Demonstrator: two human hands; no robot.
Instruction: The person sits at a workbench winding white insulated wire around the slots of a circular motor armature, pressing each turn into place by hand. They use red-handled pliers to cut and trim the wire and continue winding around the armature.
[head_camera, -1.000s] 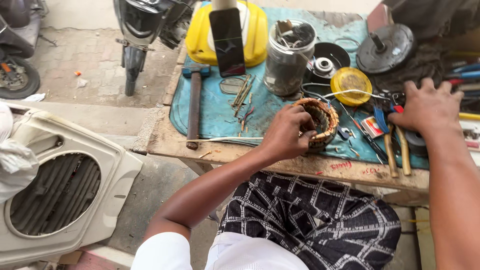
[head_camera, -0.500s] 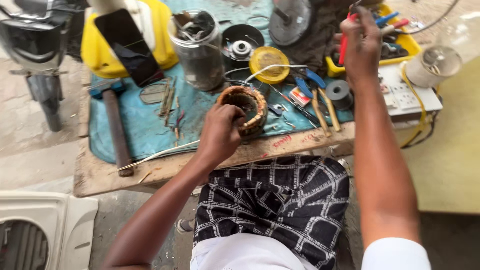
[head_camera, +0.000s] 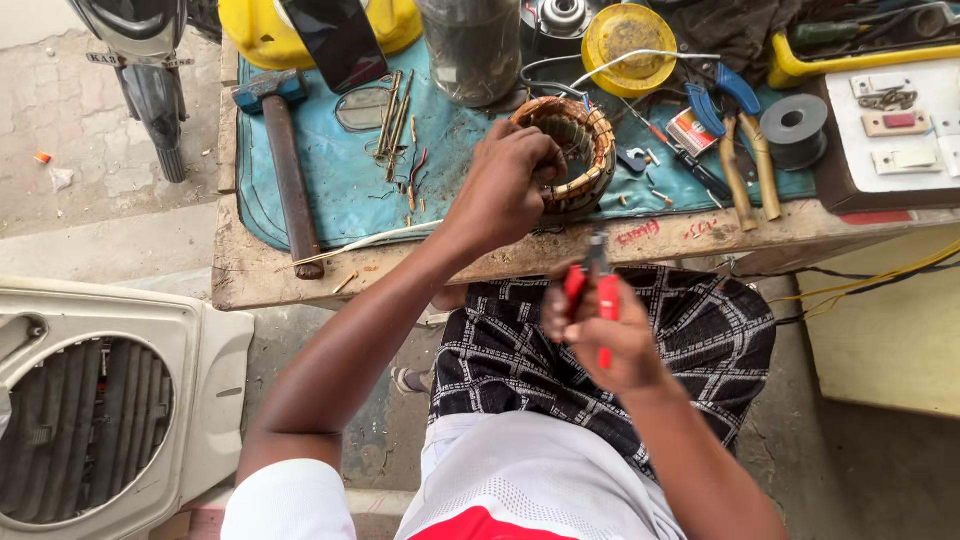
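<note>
- Gripping of the round copper-wound motor stator with its brown winding (head_camera: 568, 150) is being done by the left hand (head_camera: 505, 190), fingers curled tight over the near rim, at the front edge of the blue mat on the worn wooden bench (head_camera: 300, 285).
- Red-handled pliers (head_camera: 597, 295) are being held by the right hand (head_camera: 605, 335) above the lap, fingers wrapped shut around the handles; whether the tool's tips are parted is not clearly being shown.
- Judged step: the tool is being readied while the winding is being steadied.
- Next move, as judged: the tips are needing to be brought up to a wire at the rim, with the coil being kept from rolling.
</note>
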